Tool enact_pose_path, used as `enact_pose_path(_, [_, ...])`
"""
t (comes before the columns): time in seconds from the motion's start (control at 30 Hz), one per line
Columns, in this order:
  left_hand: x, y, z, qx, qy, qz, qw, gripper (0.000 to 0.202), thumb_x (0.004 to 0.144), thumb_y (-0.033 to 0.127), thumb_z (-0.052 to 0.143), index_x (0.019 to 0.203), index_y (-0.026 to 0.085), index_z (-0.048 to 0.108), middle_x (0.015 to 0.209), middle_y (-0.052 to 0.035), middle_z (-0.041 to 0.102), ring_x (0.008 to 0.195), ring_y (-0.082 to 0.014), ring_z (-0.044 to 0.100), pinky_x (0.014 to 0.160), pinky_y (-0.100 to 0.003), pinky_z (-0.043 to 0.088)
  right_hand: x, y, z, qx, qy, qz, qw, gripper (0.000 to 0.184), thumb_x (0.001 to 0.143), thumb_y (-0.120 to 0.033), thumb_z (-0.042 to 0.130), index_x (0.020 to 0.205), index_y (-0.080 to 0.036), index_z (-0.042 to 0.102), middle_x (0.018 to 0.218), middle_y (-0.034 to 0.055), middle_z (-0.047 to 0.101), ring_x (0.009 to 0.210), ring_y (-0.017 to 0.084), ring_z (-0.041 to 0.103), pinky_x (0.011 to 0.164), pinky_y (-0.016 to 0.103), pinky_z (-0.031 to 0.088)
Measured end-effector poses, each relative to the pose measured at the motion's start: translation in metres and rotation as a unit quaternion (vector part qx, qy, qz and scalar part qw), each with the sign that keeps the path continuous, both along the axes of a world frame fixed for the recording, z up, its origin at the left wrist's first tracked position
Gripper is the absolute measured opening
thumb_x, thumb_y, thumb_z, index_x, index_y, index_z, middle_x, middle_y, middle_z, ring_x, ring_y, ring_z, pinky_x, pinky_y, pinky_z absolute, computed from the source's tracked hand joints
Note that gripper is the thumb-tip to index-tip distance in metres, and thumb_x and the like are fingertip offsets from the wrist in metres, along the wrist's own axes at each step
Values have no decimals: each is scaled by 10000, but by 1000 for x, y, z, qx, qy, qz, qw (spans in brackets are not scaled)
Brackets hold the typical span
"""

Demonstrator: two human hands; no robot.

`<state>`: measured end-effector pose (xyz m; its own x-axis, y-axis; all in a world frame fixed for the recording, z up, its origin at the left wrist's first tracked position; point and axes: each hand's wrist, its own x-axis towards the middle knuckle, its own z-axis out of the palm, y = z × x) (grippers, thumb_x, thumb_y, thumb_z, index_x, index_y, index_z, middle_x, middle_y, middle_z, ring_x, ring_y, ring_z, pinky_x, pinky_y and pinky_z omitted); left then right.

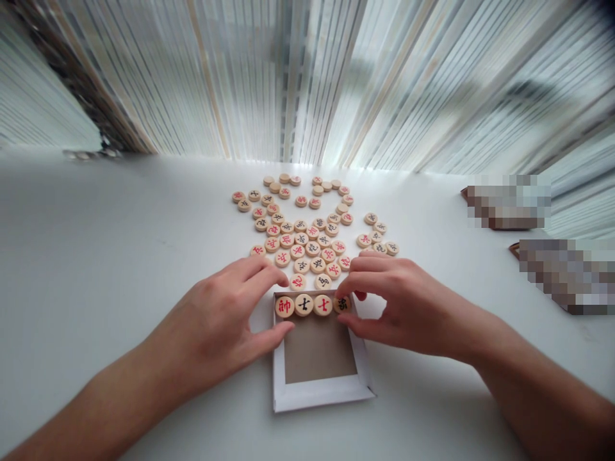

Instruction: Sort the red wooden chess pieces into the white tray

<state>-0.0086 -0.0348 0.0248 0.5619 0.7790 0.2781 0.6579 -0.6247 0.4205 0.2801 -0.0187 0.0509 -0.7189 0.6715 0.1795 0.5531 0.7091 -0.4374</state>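
The right hand [401, 298] pinches the end disc [343, 304] by its rim, apparently aligning the row [304, 305] in the box [327, 392], the left hand [228, 307] in wide grip

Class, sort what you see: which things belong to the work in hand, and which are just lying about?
In use:
left hand, right hand
white box
row of four pieces in it
loose pieces beyond it

Lying about:
farther blurred object, right
nearer blurred object, right
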Motion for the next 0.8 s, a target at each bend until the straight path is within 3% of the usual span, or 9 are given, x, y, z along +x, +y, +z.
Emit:
enact_pose_path(0.27, [-1,-1,0,2,-6,-1,1000,288,921,333,761,1175,260,646,1175,-47,704,1053,-267,719,892,-372,575,-2,-2,-4,30,-67,-29,997,26,897,-180,776,875,-174,765,805,36,699,736,192,618,685,318,441])
enact_pose_path(0.8, [-1,-1,0,5,1,3,1000,290,937,344,746,1194,253,647,1183,-62,710,1073,-273,730,907,-382,579,-4,-4,-4,-33,-92,-52,994,69,929,-204,733,912,-176,793,813,34,700,707,169,627,666,297,426])
